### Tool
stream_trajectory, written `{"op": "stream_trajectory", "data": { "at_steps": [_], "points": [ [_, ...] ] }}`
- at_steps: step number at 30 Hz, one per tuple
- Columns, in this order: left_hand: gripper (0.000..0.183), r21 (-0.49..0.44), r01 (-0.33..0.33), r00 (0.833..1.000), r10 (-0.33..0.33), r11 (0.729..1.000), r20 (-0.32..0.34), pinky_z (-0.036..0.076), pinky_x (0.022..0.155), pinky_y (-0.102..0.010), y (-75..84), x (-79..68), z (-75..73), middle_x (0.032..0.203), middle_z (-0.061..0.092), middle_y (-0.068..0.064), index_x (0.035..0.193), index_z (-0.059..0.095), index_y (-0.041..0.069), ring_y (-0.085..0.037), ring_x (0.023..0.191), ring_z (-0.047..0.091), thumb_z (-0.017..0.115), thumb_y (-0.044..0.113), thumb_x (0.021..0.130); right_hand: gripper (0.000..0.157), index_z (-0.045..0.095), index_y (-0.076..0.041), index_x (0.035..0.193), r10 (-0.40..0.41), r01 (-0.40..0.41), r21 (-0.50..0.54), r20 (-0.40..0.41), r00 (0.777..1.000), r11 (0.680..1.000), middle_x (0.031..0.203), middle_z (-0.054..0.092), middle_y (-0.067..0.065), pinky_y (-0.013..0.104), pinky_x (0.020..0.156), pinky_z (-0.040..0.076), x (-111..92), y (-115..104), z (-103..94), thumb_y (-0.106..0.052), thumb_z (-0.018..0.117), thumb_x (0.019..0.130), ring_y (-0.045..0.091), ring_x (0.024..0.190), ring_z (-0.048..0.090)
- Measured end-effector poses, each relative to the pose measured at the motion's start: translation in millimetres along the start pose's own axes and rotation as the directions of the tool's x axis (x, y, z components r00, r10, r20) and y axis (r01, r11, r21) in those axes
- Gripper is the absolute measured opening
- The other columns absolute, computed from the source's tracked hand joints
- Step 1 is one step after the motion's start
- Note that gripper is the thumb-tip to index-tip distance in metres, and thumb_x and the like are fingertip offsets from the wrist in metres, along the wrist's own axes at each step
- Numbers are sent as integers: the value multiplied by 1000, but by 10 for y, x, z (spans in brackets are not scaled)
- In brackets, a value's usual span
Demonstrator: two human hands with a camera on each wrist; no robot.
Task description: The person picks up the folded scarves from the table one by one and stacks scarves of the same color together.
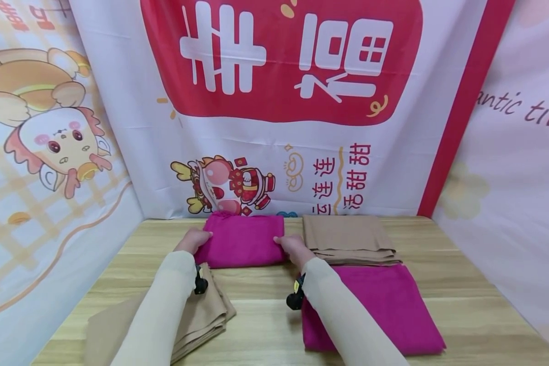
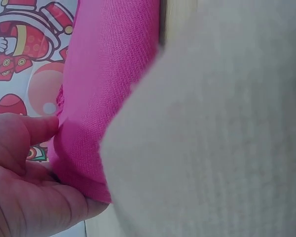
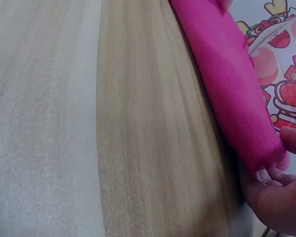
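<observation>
A folded magenta cloth (image 1: pixel 244 241) lies at the back of the wooden table, a hand at each end of it. The left hand (image 1: pixel 194 241) grips its left end; in the left wrist view the thumb is on top of the cloth (image 2: pixel 101 94) and the fingers are beneath. At the opposite end the right hand (image 1: pixel 295 248) pinches the edge. From the right wrist, that hand (image 3: pixel 276 192) shows its thumb above the cloth (image 3: pixel 232 84) and its fingers tucked under the end. Parts of the fingers are hidden by the fabric.
A folded tan cloth (image 1: pixel 347 234) lies at the back right, beside the right hand. In front of it a second magenta cloth (image 1: pixel 384 305) is partly under the right sleeve. Stacked tan cloth (image 1: pixel 206 315) sits front left. A printed curtain (image 1: pixel 274 137) hangs behind the table (image 1: pixel 261 305).
</observation>
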State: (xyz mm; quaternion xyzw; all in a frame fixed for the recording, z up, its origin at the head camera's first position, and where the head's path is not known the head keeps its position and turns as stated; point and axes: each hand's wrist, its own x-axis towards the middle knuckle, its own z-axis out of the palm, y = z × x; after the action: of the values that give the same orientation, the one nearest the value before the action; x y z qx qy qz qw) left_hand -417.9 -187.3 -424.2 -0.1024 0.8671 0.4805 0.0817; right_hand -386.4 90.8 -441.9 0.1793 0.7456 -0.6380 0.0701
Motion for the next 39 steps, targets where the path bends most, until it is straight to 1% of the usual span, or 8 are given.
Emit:
{"op": "stream_trajectory", "data": {
  "at_steps": [4,8,14,23,29,33,36,39],
  "points": [
    [55,-1,20,999,-20,1000,25,37,105,-46,2,-15,-10,135,40,-35,135,31,-22,-41,124,43,47,16,99,42,54,8,123,12,-12,-1,0,1000,1000,98,60,11,30,76,49,16,-7,-1,-17,68,92,19,82,56],
    [54,2,28,999,-28,1000,37,37,105,-47,3,-21,-18,134,41,-34,135,32,-21,-41,123,43,49,16,100,43,53,10,124,-9,9,18,2,1000,1000,108,62,15,34,85,50,21,-14,2,-16,67,93,22,91,58],
    [55,5,8,1000,-8,1000,-3,38,104,-46,30,-39,-22,133,41,-35,133,33,-23,-42,122,44,54,13,97,45,52,13,125,-36,36,23,-29,999,999,116,58,18,38,94,47,46,-15,19,-18,65,94,25,101,54],
    [44,-14,-5,998,4,1000,-62,45,96,-46,10,-21,-38,121,50,-32,122,48,-21,-35,105,53,60,11,94,40,56,14,118,-71,74,48,-79,994,996,118,57,20,38,98,43,82,26,36,-13,69,91,27,110,51],
    [43,-6,-6,996,6,1000,-91,46,95,-45,10,-25,-46,121,51,-31,120,50,-20,-35,105,53,61,12,94,35,59,12,112,-68,72,39,-85,994,997,112,60,18,37,94,45,68,19,46,-12,71,89,25,102,52],
    [34,-7,-8,992,7,1000,-127,50,89,-42,8,-18,-29,107,56,-24,111,57,-15,-30,95,55,64,13,93,35,62,10,112,-59,62,29,-90,994,998,113,60,17,37,94,45,52,3,52,-14,72,89,25,103,52],
    [28,-41,-14,990,8,999,-143,51,82,-39,5,-4,-13,97,57,-17,106,60,-12,-25,87,55,66,11,91,34,63,8,113,-51,54,31,-91,995,998,117,60,17,38,96,44,32,-10,56,-15,72,89,26,108,52],
    [27,-55,-16,988,7,998,-156,51,75,-36,10,6,0,94,58,-15,105,62,-10,-23,83,56,67,12,90,33,65,6,114,-57,61,36,-94,994,997,119,61,16,39,97,44,14,-15,59,-16,71,90,26,110,53]
  ]
}}
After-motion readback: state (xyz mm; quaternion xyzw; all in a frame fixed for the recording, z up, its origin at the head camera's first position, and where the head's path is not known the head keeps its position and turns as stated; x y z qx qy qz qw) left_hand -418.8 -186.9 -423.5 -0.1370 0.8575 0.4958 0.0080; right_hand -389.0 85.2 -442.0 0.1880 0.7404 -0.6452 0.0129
